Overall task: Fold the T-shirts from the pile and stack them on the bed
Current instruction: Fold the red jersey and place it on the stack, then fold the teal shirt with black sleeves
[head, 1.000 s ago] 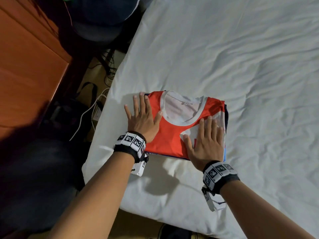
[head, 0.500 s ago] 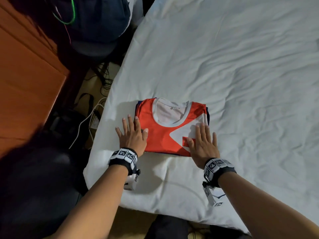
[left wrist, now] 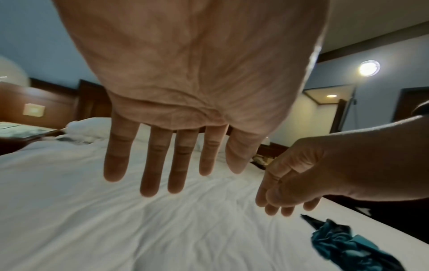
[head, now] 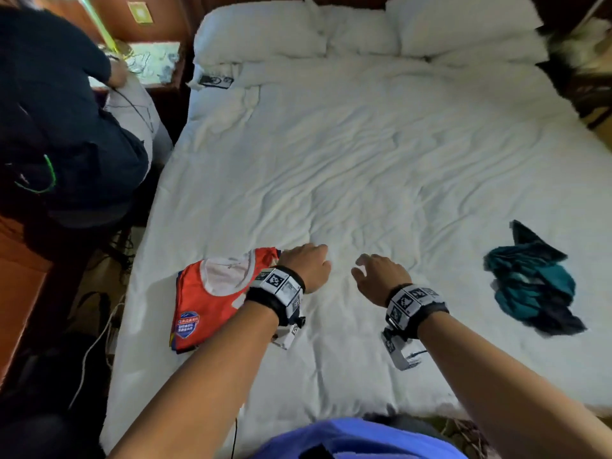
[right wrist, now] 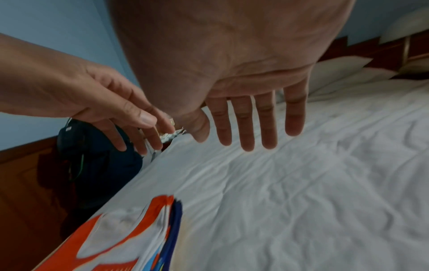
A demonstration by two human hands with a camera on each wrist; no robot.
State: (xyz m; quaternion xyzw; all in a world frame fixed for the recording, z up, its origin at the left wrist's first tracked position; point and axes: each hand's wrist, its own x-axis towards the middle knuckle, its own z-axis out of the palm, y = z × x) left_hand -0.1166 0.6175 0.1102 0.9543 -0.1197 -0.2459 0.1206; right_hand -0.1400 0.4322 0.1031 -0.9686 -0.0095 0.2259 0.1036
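A folded orange-red and white T-shirt (head: 212, 303) tops a small stack near the bed's left front edge; blue layers show under it in the right wrist view (right wrist: 176, 220). A crumpled teal T-shirt (head: 533, 286) lies alone at the right; the left wrist view shows this teal T-shirt (left wrist: 343, 243) too. My left hand (head: 306, 265) hovers just right of the stack, fingers straight (left wrist: 160, 165), holding nothing. My right hand (head: 376, 276) hangs over bare sheet between stack and teal shirt, fingers (right wrist: 250, 124) straight and empty.
The white bed sheet (head: 364, 167) is wrinkled, with pillows (head: 331, 31) at the head. A person in dark clothes (head: 66, 127) bends over a bedside table at the left. Cables (head: 96, 342) and dark bags lie on the floor by the left edge.
Both hands have lifted off the folded red shirt and moved right over the bare sheet. My head has risen, so the whole bed and the teal shirt now show.
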